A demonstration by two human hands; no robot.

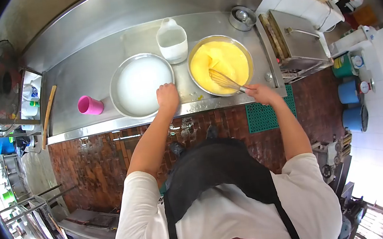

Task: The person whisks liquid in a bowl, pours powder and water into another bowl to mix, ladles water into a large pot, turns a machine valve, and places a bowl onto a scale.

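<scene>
My right hand [262, 94] is closed around the handle of a wire whisk [226, 81]. The whisk's wires dip into a thick yellow mixture [233, 58] inside a round metal bowl [193, 78]. At the right rim of a second metal bowl [112, 96], which contains a white liquid [143, 87], my left hand [168, 96] has its fingers curled; whether they grip the rim is hard to see. Behind and between the two bowls stands a clear plastic jug [173, 41] with some whitish content. A pink cup [90, 105] lies tipped on its side to the left.
The steel counter [87, 74] has a raised front edge and a tall back panel. A small metal pot [242, 18] sits at the back right, beside a steel appliance [299, 36]. A wooden stick [49, 117] lies along the left edge. A green mat [262, 117] covers part of the floor.
</scene>
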